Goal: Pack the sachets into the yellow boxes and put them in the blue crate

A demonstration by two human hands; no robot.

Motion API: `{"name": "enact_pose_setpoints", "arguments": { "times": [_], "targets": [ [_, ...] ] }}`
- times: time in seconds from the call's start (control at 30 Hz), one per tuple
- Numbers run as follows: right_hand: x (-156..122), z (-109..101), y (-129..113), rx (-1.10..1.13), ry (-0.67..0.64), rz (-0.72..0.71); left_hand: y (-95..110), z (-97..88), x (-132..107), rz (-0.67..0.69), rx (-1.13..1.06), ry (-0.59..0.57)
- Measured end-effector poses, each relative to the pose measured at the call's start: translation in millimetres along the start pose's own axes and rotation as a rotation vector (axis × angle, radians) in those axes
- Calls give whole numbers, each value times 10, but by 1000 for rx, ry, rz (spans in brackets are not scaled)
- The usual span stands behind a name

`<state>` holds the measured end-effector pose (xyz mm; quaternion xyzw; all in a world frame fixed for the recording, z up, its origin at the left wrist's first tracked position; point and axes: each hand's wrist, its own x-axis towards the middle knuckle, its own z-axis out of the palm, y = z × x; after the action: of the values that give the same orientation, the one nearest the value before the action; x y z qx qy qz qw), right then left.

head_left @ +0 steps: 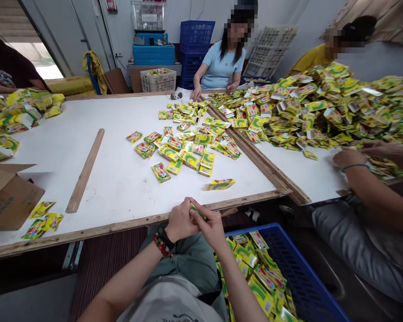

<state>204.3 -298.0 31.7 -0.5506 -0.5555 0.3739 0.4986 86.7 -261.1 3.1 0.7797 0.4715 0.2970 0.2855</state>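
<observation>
At the table edge (120, 226), the left hand (181, 220) and right hand (210, 224) are gripping one box (197, 214) between them, presumably steadying it; loose boxes (189, 159) are lying ahead and a crate (307, 270) is standing alongside, seemingly for easy reach.

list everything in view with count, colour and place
small boxes: many, yellow-green, across tabletop
held box: one, yellow-green, between the hands
tabletop: one or more, white, centre
wooden strips: several, brown, on tabletop
cardboard box: one, brown, left edge
box-filled crate: one, blue, below tabletop
back crates: several, blue and white, far wall
co-workers: four, varied clothing, around tabletop
left hand: one, bare, on held box
right hand: one, bare, on held box
</observation>
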Motion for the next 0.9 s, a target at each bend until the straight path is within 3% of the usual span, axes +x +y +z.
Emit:
{"name": "enact_pose_setpoints", "arguments": {
  "times": [0.17, 0.4, 0.53, 0.7, 0.77, 0.9],
  "targets": [
    [-30, -17, -8, 227, 80, 179, -27, -3, -12, 113, 20, -70],
    [-16, 110, -85, 231, 180, 140, -42, 15, -29, 49, -58, -3],
    [-19, 118, -109, 230, 162, 117, -65, 28, -59, 51, -62, 11],
    [70, 76, -104, 324, 187, 250, -64, 82, -54, 35, -6, 42],
    [107, 39, -95, 348, 155, 251, -57, 96, -50, 39, -12, 48],
    [132, -58, -87, 268, -44, 155, -59, 86, -66, 48, -68, 25]
  ]
}}
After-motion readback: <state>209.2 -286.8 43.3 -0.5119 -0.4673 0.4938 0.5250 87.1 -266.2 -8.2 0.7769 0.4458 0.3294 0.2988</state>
